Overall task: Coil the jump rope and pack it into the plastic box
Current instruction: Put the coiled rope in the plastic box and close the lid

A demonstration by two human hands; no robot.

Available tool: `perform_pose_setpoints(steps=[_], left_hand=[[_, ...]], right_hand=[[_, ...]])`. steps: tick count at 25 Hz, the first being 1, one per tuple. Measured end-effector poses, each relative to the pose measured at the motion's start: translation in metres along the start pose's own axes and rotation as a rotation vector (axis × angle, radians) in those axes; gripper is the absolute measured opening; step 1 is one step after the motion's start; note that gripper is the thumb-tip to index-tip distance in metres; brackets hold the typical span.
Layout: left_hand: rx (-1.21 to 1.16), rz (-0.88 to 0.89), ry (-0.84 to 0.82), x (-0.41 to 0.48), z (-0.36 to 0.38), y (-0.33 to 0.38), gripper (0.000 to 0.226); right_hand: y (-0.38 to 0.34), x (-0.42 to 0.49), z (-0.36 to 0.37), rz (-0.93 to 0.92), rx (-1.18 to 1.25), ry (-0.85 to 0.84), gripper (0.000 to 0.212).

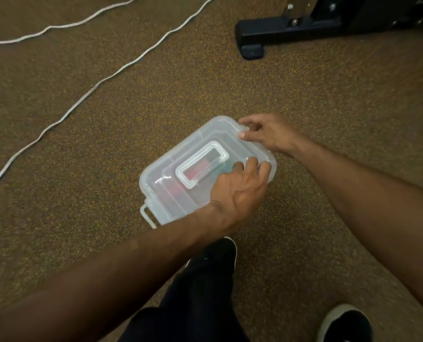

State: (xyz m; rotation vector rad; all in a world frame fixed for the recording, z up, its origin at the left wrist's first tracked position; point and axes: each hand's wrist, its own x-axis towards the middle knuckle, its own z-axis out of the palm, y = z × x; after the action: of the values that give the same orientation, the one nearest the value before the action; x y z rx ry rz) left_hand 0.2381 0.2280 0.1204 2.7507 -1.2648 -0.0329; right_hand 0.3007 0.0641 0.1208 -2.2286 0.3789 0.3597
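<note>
A clear plastic box (171, 166) with its lid on lies on the speckled floor, a flat carry handle folded on top and a red shape showing through the lid. My left hand (237, 191) rests on the lid's near right part, fingers pressed down. My right hand (267, 134) pinches the latch at the box's far right end. The latch at the near left end hangs loose. A white jump rope (102, 81) lies uncoiled across the floor to the upper left in two long strands; its handles are out of view.
A black metal equipment foot (252, 35) stands on the floor at the top right. My dark trouser leg and black shoe (220, 253) are just below the box; the other shoe (346, 324) is at the bottom right.
</note>
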Motion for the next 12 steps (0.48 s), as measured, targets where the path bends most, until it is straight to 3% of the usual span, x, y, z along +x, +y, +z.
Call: perform_pose_setpoints(steps=[5,12], left_hand=[[0.036,-0.005,-0.023,-0.003,0.01,-0.005,0.067],[-0.021,-0.031,-0.05,-0.013,0.025,-0.008,0.061]], right_hand=[[0.005,-0.006,0.0,0.021,0.086,-0.038,0.043],[0.006,-0.003,0.003,0.085,0.109,-0.047,0.052]])
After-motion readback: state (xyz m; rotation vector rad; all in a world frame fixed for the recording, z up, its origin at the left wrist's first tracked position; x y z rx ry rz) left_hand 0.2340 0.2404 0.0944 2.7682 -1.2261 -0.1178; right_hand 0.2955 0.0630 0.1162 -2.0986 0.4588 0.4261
